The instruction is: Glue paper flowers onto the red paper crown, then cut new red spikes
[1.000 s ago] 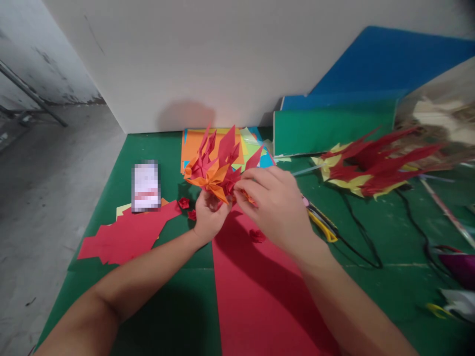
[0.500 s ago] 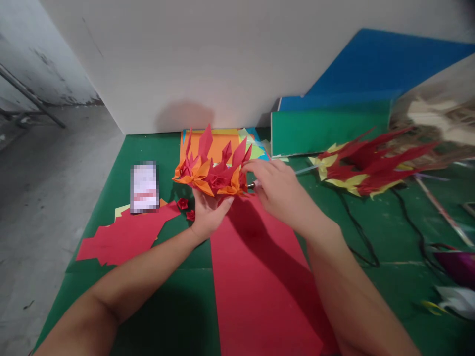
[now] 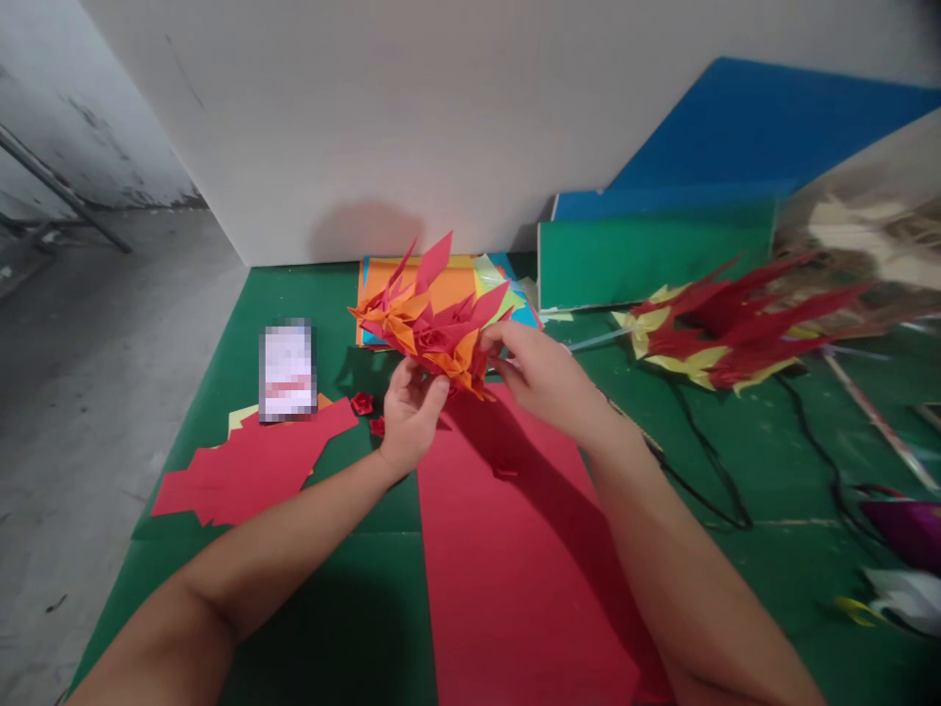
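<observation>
Origami-flower crown (image 3: 428,338), gripped low by the left hand (image 3: 412,414), likely needs just light pressure from the right hand (image 3: 542,377), curled at its right edge, hold unclear, lest orange petals (image 3: 462,361) crease.

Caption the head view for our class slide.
Left hand holds a red-orange paper craft, right hand at its edge, above a red sheet.

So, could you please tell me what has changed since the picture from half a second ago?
The red-and-orange paper piece has tilted: its left side has risen, so it now slopes down toward the right. The metal-tipped tool seen at the right hand no longer shows there. The left hand still holds the piece from below. The red-and-yellow paper piece and long red sheet lie as before.
</observation>
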`<state>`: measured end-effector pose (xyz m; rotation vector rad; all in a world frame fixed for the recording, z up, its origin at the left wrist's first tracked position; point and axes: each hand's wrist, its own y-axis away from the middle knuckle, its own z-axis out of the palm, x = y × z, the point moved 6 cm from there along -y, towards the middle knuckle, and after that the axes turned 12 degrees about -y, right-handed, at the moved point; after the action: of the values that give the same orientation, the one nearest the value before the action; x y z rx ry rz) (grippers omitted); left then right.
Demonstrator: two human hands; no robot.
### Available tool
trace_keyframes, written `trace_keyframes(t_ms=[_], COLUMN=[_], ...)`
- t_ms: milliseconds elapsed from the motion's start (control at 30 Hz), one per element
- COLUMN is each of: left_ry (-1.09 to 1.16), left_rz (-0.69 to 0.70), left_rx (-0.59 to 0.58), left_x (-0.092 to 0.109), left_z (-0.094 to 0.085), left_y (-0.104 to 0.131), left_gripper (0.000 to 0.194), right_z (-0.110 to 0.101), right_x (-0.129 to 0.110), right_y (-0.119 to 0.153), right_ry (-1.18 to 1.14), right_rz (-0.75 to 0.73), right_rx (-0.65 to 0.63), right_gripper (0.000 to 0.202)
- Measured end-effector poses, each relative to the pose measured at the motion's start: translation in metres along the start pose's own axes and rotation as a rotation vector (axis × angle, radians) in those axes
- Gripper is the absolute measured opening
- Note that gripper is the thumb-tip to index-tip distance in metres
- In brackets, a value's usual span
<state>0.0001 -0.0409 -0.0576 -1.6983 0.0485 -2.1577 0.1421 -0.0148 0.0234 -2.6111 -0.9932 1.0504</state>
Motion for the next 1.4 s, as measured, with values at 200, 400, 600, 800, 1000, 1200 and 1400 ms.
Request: trace_keyframes(t_ms=[200,400,600,800,1000,1200,1400], left_ry=[-0.055,-0.126,-0.009,0.081,0.046,0.029,0.074], left_rz=[0.003,-0.027,-0.133,-0.178,-0.097,-0.017,-0.127], left_rx=[-0.137,-0.304,-0.053,0.047,0.051,-0.010,0.007], left_x=[0.005,0.005,-0.014,-0.021,-0.014,-0.009,-0.013], left_z=[0.008,0.015,0.001,-0.005,-0.005,0.001,0.000], left_y=[0.005,0.009,0.001,-0.001,-0.003,-0.004,-0.002], left_gripper=[0.033,0.035,0.046,0.047,0.043,0.044,0.042], right_z=[-0.011,-0.012,-0.031,-0.026,-0.021,-0.018,-0.021], right_x=[-0.012,-0.027,0.007,0.068,0.082,0.092,0.093], right_y=[-0.001,-0.001,0.012,0.056,0.079,0.082,0.080], right_ry=[0.069,0.116,0.006,0.350,0.493,0.521,0.481], right_rz=[-0.076,-0.132,0.098,0.337,0.401,0.480,0.574], right_rx=[0.171,0.180,0.465,0.291,0.216,0.195,0.179], right_gripper=[0.019,0.016,0.032,0.037,0.046,0.057,0.047])
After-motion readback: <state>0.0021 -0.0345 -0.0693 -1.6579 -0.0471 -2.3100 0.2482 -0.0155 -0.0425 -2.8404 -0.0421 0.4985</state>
